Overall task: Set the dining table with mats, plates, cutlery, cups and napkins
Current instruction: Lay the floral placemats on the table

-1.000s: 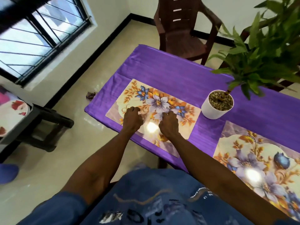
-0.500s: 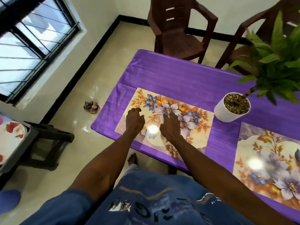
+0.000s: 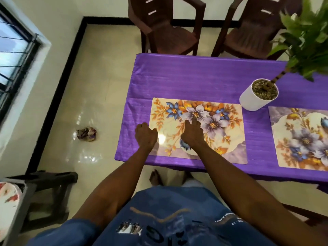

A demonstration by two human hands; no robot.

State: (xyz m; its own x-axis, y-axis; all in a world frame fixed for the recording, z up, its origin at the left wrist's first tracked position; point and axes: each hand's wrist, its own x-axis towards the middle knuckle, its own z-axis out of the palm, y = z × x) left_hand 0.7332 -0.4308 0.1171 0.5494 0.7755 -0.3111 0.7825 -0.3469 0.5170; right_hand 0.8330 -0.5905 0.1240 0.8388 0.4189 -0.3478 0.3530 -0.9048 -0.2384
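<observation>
A flowered place mat [image 3: 221, 128] lies flat on the purple tablecloth [image 3: 186, 80] near the table's left front corner. My left hand [image 3: 146, 136] rests at the mat's left edge with its fingers curled under, half on the cloth. My right hand [image 3: 192, 134] presses on the middle of the mat with fingers stretched forward. A second flowered mat [image 3: 301, 139] lies to the right, cut off by the frame edge.
A white pot [image 3: 253, 100] with a green plant [image 3: 305, 38] stands between the two mats. Two brown chairs [image 3: 166, 31] stand at the far side. On the left a dark stool [image 3: 46, 190] carries a flowered plate [image 3: 8, 201]. A crumpled wrapper [image 3: 87, 134] lies on the floor.
The view has swung so the table sits square. My left hand has slid from the mat's middle to its left edge. My right hand stays on the mat.
</observation>
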